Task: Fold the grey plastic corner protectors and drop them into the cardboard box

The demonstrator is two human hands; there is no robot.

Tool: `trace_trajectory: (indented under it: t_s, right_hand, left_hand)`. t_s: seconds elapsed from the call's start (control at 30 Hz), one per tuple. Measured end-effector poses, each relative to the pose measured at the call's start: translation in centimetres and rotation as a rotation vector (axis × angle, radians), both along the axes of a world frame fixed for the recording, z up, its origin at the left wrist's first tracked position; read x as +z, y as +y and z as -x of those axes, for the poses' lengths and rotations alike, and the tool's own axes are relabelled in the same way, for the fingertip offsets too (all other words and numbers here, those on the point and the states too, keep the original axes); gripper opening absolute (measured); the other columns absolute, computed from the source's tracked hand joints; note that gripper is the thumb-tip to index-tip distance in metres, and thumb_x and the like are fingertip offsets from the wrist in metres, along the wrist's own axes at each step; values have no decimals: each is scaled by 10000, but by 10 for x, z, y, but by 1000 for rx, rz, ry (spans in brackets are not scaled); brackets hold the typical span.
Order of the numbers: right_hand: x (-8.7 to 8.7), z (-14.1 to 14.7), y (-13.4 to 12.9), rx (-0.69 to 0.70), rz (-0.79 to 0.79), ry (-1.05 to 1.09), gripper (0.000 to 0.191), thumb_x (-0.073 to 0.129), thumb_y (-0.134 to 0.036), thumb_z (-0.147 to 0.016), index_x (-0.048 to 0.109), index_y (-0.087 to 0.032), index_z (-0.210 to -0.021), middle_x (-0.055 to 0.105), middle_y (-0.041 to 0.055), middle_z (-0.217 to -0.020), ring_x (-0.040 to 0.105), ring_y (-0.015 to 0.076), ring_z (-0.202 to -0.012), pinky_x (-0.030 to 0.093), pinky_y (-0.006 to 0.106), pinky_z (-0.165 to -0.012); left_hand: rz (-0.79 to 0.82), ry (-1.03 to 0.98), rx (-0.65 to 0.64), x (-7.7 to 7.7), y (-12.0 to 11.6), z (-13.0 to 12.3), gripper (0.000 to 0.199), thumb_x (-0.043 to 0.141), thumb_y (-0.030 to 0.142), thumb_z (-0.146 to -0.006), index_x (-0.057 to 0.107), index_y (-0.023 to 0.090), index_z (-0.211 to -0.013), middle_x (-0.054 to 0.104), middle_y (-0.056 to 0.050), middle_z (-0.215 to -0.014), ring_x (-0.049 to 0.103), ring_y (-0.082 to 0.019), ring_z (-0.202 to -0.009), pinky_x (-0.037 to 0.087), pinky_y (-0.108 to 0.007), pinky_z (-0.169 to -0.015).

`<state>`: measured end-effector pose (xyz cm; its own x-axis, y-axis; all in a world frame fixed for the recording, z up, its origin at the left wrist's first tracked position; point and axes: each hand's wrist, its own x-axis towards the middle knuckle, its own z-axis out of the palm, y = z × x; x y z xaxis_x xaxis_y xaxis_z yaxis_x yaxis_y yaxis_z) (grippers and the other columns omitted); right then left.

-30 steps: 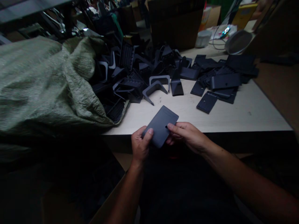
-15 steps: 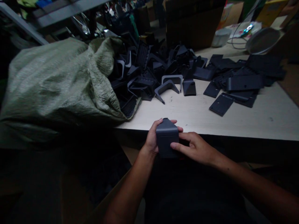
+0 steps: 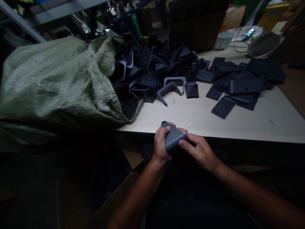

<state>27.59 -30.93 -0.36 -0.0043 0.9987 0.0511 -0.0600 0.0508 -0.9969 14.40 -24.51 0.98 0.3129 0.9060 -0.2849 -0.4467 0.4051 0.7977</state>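
In front of the table edge, a dark grey plastic bracket (image 3: 175, 138) is held between both hands. It has a triangular face turned up, with a small round hole at its far tip. My left hand (image 3: 161, 144) is closed around its left side, the thumb pressing on the face near the hole. My right hand (image 3: 201, 150) grips the right corner, thumb on the near edge and fingers partly hidden behind it. Beyond them on the table lie two U-shaped grey brackets (image 3: 169, 88) and a heap of similar dark parts (image 3: 145, 81).
A green woven sack (image 3: 54, 89) lies at the left, its mouth open toward the heap. Flat black plates (image 3: 223, 107) are piled on the right of the pale table (image 3: 190, 117). Farther back stand a cardboard box (image 3: 195, 28) and a round shallow dish (image 3: 264, 44).
Both hands have turned the bracket, so its triangular face with the hole now shows instead of the broad flat side. My left thumb has shifted onto that face.
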Motion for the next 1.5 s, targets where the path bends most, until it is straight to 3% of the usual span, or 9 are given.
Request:
trace_trajectory:
  t_s: [0.23,0.43,0.67,0.83,0.93,1.13,1.23,1.33,1.5]
  right_hand:
    - [-12,-17,-2,30,-18,-166,302,676,-471,-1016,787,-219,-1139,766,62,-1073,697,275,-1003,520,357,-922]
    - [-13,-27,-3,12,102,-92,439,642,-580,-997,836,-194,-919,727,43,-803,621,217,-721,475,302,-637]
    - [8,-59,7,-6,197,-119,491,728,-628,-908,796,-165,-758,630,18,-643,516,159,-580,375,261,-523]
    - [9,-60,14,132,253,-137,528,737,-638,-886,734,-160,-661,541,-12,-552,434,121,-507,274,240,-462]
    - [6,-58,18,41,171,-185,468,741,-612,-893,792,-171,-746,676,25,-664,585,176,-611,407,265,-537]
    - [5,-83,14,-454,-34,-346,380,777,-577,-897,842,-206,-944,796,85,-970,719,287,-959,533,405,-934]
    - [1,-81,5,-227,182,-75,499,804,-664,-838,840,-171,-902,793,110,-895,733,262,-819,572,381,-813]
    - [-2,-63,-2,-3,364,180,546,831,-684,-806,822,-141,-867,788,118,-870,738,234,-781,581,340,-765]
    - [8,-43,-8,29,253,345,451,844,-562,-859,815,-172,-1084,798,87,-1007,751,251,-908,591,383,-908]
  left_hand:
    - [136,-182,92,3,8,8,184,610,375,-827,625,205,-896,753,-44,-748,753,-264,-847,567,-421,-909]
    - [326,-86,39,-21,18,13,271,656,448,-772,665,179,-808,689,-36,-691,650,-204,-650,542,-353,-716]
    - [-37,211,71,-62,10,24,304,755,469,-809,707,170,-838,670,-3,-792,597,-137,-731,428,-236,-667]
    - [-43,227,-297,-42,8,35,471,715,640,-819,712,170,-832,617,-16,-712,531,-160,-618,401,-277,-600]
    - [-92,326,-420,-28,10,40,449,783,594,-778,646,172,-708,518,8,-630,426,-128,-548,311,-268,-537]
    - [-223,318,-145,-23,14,49,441,773,537,-807,539,198,-649,347,47,-609,311,-108,-546,242,-257,-511]
    - [-283,327,-50,-22,9,49,402,750,513,-846,577,196,-670,383,41,-620,333,-117,-565,275,-260,-529]
    - [-357,398,-184,-18,1,48,355,729,521,-882,691,191,-755,539,13,-653,462,-147,-608,365,-274,-602]
    - [-401,377,-394,-15,2,47,410,684,535,-921,799,201,-1128,772,-107,-1191,668,-316,-1152,463,-365,-998]
